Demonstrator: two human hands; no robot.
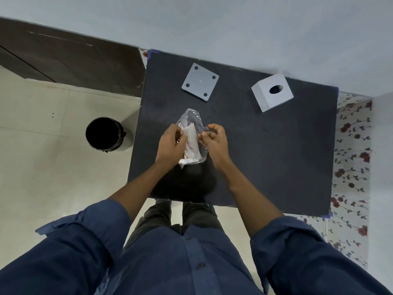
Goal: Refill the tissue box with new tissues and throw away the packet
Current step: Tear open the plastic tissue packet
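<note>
While the left hand grips the clear plastic packet from the left side, with its fingers curled round the wrapper, the right hand pinches the packet's right edge between thumb and forefinger, its other fingers curled. Both hands hold the packet just above the dark bench, near its front middle. A white stack of tissues shows inside the wrapper, between the two hands, with its lower end poking out below them. At the back of the bench stands the white tissue box, tilted on a corner, with its round hole facing up. Its flat square base, with four dark dots at the corners, lies well apart to the left of the box. On the pale floor to the left of the bench stands a bin with a black liner. Rolled blue sleeves cover the upper arms.
</note>
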